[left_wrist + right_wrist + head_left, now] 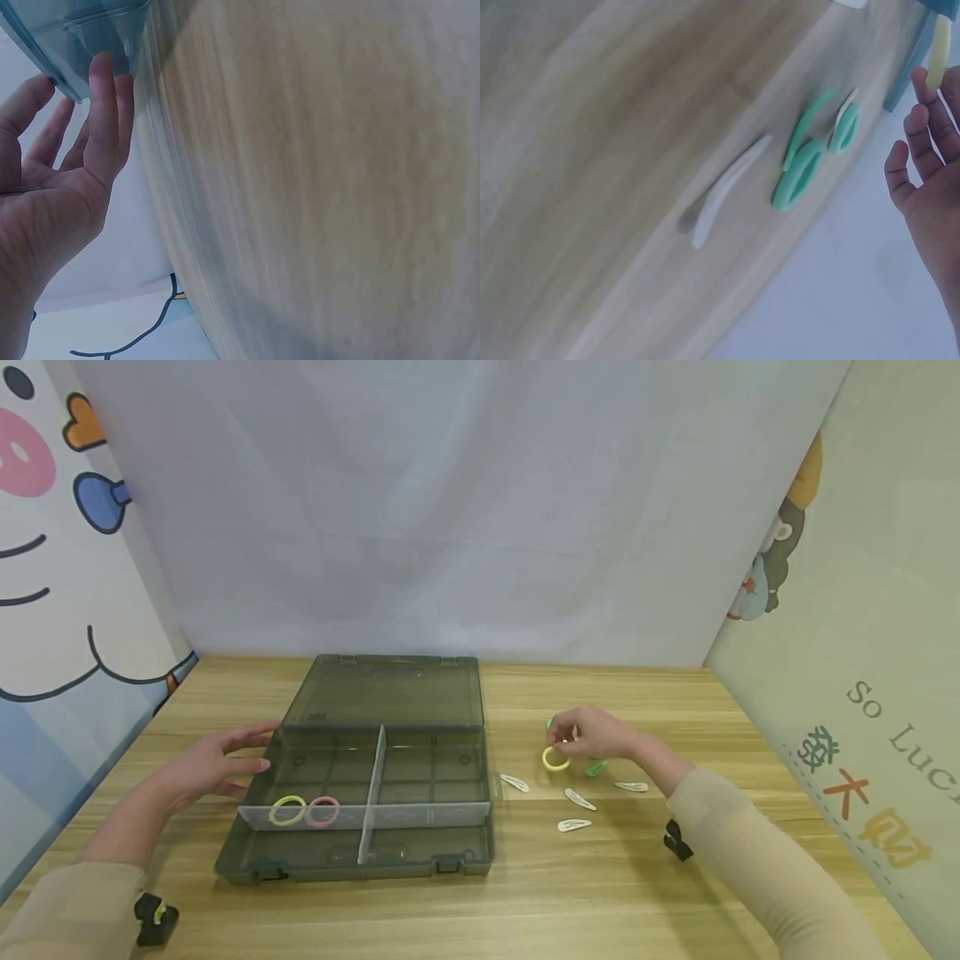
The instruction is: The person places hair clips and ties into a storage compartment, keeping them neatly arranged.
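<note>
My right hand (596, 733) pinches a yellow hair tie (556, 767) above the table, to the right of a dark translucent compartment box (300, 864). In the right wrist view the yellow tie (939, 52) sits at the fingertips. My left hand (202, 770) touches the box's left side with fingers spread and fairly straight; the left wrist view shows those fingers against the box wall (112, 30). Another yellow hair tie (275, 815) and a pink hair tie (335, 815) lie side by side in the box at the divider, on the left.
The box lid (397, 693) lies open toward the back. Right of the box are several white snap hair clips (574, 825) and a green clip (597, 768); other green clips (799, 176) show in the right wrist view. A pale curtain (450, 527) hangs behind the table.
</note>
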`<state>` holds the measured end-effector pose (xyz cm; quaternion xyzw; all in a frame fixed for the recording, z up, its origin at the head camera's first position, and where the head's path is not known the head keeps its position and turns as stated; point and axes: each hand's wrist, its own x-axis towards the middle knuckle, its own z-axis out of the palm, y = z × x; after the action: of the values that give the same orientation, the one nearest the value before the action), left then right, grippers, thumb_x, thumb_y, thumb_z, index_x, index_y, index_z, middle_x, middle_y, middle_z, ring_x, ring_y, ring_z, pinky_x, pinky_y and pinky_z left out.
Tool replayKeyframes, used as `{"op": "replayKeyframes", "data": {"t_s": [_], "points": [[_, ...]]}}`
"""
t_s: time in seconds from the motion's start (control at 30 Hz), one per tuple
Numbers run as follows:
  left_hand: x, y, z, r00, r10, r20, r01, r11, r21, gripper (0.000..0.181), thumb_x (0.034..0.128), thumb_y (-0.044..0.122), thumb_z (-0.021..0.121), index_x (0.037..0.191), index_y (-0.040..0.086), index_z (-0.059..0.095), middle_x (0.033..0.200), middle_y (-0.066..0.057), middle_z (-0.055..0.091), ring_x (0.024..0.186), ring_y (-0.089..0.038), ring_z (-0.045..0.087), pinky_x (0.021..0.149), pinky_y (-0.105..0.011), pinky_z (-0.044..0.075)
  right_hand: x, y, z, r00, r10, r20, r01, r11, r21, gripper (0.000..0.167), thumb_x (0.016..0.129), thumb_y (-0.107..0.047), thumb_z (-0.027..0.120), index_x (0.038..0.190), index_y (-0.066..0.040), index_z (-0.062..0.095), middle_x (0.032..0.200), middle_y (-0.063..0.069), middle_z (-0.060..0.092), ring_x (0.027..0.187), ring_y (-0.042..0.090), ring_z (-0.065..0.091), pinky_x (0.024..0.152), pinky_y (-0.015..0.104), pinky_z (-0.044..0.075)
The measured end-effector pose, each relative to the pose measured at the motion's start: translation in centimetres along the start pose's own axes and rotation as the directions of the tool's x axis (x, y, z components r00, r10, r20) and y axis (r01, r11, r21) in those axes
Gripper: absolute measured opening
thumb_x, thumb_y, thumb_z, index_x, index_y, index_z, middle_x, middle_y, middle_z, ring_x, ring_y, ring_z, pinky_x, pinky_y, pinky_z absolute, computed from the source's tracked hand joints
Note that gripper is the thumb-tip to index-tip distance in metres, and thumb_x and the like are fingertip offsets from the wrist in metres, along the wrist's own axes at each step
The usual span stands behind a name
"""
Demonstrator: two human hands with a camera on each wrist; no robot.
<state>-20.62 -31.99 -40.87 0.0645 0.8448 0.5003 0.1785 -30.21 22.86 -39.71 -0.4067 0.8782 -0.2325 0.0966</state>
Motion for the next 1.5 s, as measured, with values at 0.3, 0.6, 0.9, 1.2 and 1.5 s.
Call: {"op": "replayKeyframes", "data": {"t_s": [0.3, 0.6, 0.9, 1.2, 1.5], "points": [[0.0, 0.1, 0.0, 1.0, 0.009, -0.002, -0.009, 1.0, 0.008, 0.074, 0.0943, 0.025, 0.059, 0.152, 0.011, 0.015, 0.151, -0.031, 0.014, 0.127, -0.05, 0.036, 0.081, -0.045, 0.053, 0.8, -1.7, -2.0, 0.999, -0.034, 0.01, 0.034, 0.999, -0.009, 0.009, 0.087, -0.01, 0.063, 0.091, -0.01, 0.071, 0.082, -0.006, 0.066, 0.071, 0.009, 0.053, 0.064, 0.027, 0.044], [0.0, 0.1, 0.0, 1.0, 0.012, 0.001, -0.012, 1.0, 0.006, 0.075, 0.0943, 0.026, 0.059, 0.152, 0.011, 0.014, 0.151, -0.031, 0.013, 0.127, -0.05, 0.035, 0.081, -0.045, 0.053, 2.1, -3.2, -3.6, 0.998, -0.06, 0.007, 0.06, 0.998, 0.002, 0.008, 0.089, -0.013, 0.063, 0.092, -0.013, 0.071, 0.086, -0.007, 0.066, 0.074, 0.011, 0.054, 0.07, 0.03, 0.044], [0.0, 0.1, 0.0, 1.0, 0.011, -0.002, -0.011, 1.0, 0.0, 0.074, 0.0949, 0.025, 0.058, 0.152, 0.009, 0.014, 0.151, -0.031, 0.013, 0.127, -0.051, 0.034, 0.08, -0.044, 0.053, 4.0, -5.7, -4.3, 0.996, -0.08, 0.024, 0.08, 0.997, -0.009, 0.009, 0.091, -0.017, 0.062, 0.094, -0.016, 0.07, 0.086, -0.011, 0.065, 0.076, 0.011, 0.055, 0.076, 0.033, 0.044], [-0.1, 0.1, 0.0, 1.0, 0.01, 0.003, -0.01, 1.0, -0.001, 0.074, 0.0947, 0.026, 0.058, 0.152, 0.011, 0.014, 0.151, -0.031, 0.012, 0.128, -0.05, 0.034, 0.081, -0.045, 0.053, 6.5, -8.5, -4.6, 0.983, -0.177, 0.043, 0.178, 0.984, -0.029, 0.012, 0.091, -0.018, 0.061, 0.095, -0.012, 0.071, 0.082, -0.01, 0.064, 0.075, 0.01, 0.054, 0.078, 0.038, 0.047], [-0.1, 0.0, -0.1, 1.0, 0.013, 0.006, -0.013, 1.0, -0.005, 0.074, 0.0949, 0.025, 0.058, 0.152, 0.012, 0.014, 0.152, -0.03, 0.012, 0.128, -0.05, 0.034, 0.081, -0.045, 0.052, 8.9, -12.2, -4.3, 0.963, -0.256, 0.09, 0.261, 0.963, -0.06, 0.009, 0.09, -0.02, 0.063, 0.094, -0.018, 0.071, 0.082, -0.011, 0.064, 0.075, 0.006, 0.054, 0.075, 0.031, 0.048]]}}
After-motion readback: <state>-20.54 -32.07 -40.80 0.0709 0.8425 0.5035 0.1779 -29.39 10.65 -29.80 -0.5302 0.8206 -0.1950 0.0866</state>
